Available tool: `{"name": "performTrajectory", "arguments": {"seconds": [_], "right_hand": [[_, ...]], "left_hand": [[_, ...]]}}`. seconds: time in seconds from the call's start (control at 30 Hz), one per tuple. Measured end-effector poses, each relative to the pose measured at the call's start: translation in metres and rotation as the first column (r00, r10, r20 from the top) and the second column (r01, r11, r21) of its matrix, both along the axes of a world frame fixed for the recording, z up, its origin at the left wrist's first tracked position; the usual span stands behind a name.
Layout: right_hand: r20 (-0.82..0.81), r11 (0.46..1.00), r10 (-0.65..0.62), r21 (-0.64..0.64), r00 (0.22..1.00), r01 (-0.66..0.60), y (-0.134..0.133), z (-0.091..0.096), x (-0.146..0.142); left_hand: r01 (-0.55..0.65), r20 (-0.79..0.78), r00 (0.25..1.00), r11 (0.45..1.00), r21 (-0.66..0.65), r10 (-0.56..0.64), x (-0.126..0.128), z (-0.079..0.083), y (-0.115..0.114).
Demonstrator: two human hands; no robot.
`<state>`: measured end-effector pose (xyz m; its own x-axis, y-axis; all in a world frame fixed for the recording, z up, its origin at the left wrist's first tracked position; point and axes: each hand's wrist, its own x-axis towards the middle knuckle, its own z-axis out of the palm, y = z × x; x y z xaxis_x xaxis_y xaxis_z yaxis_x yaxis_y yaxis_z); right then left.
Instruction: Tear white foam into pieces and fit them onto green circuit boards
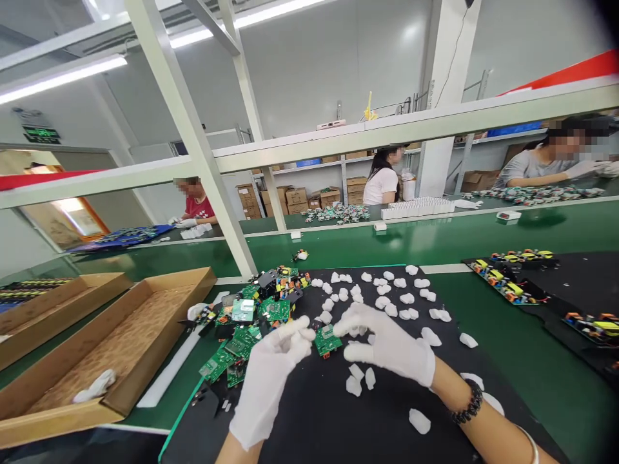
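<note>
A small green circuit board (327,343) is between my two white-gloved hands, above the black mat (309,422). My left hand (276,366) has its fingers pinched together at the board's left edge; the exact grip is partly hidden. On the other side, my right hand (391,345) has thumb and fingers apart, the index fingertip at the board's upper right corner. Soft-looking white lumps (354,385) lie on the mat under and around my right hand. Left of my left hand is a heap of green circuit boards (275,309) with black and yellow parts.
Cardboard trays (167,322) stand at left, one with a white glove (97,386). Rows of assembled boards (507,283) lie at right. Behind runs a green conveyor belt (338,248) with white pieces on it. A metal post (193,129) rises ahead; several people work across the line.
</note>
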<state>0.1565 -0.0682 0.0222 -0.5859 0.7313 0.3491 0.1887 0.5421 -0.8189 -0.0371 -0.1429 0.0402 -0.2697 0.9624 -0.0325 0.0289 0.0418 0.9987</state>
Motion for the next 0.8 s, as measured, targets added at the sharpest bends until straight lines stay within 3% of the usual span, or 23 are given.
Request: {"name": "performTrajectory", "arguments": {"seconds": [0.07,0.13,0.2,0.27,0.33,0.4,0.5,0.6,0.7,0.77,0.8], "right_hand": [[0.150,0.996,-0.005,0.090,0.989,-0.008,-0.004,-0.006,-0.009],[0.244,0.985,-0.040,0.175,0.969,-0.003,-0.008,-0.013,-0.016],[0.317,0.978,-0.012,0.203,0.948,-0.055,-0.010,-0.018,-0.018],[0.357,0.977,0.032,0.185,0.934,-0.104,-0.012,-0.021,-0.015],[0.363,0.982,0.071,0.139,0.929,-0.129,-0.013,-0.022,-0.011],[0.342,0.987,0.114,0.067,0.933,-0.146,-0.014,-0.020,-0.008],[0.208,0.986,0.167,-0.038,0.964,-0.163,-0.008,-0.012,-0.004],[-0.066,0.978,0.040,-0.203,0.997,-0.053,0.005,-0.003,0.004],[-0.382,0.861,-0.245,-0.508,0.891,0.019,0.021,0.000,0.017],[-0.496,0.797,-0.348,-0.603,0.795,-0.027,0.029,-0.002,0.023],[-0.518,0.790,-0.365,-0.612,0.774,-0.037,0.033,-0.004,0.026]], "left_hand": [[-0.081,-0.215,0.974,0.996,-0.041,0.071,-0.009,-0.017,-0.006],[-0.085,-0.467,0.879,0.996,0.036,0.092,-0.010,-0.033,-0.008],[0.004,-0.670,0.740,0.996,0.093,0.059,-0.004,-0.044,-0.008],[-0.007,-0.825,0.561,0.997,0.075,0.066,0.006,-0.048,-0.009],[-0.063,-0.928,0.353,0.992,0.107,0.123,0.016,-0.043,-0.009],[-0.052,-0.952,0.249,0.984,0.169,0.176,0.024,-0.034,-0.006],[0.075,-0.962,0.261,0.992,0.101,0.078,0.028,-0.021,0.009],[0.147,-0.954,0.277,0.986,-0.074,-0.113,0.028,-0.017,0.033],[0.178,-0.930,0.337,0.980,-0.092,-0.149,0.029,-0.020,0.055],[0.201,-0.894,0.425,0.978,-0.060,-0.142,0.029,-0.023,0.065],[0.215,-0.864,0.484,0.976,-0.035,-0.137,0.029,-0.024,0.070]]}}
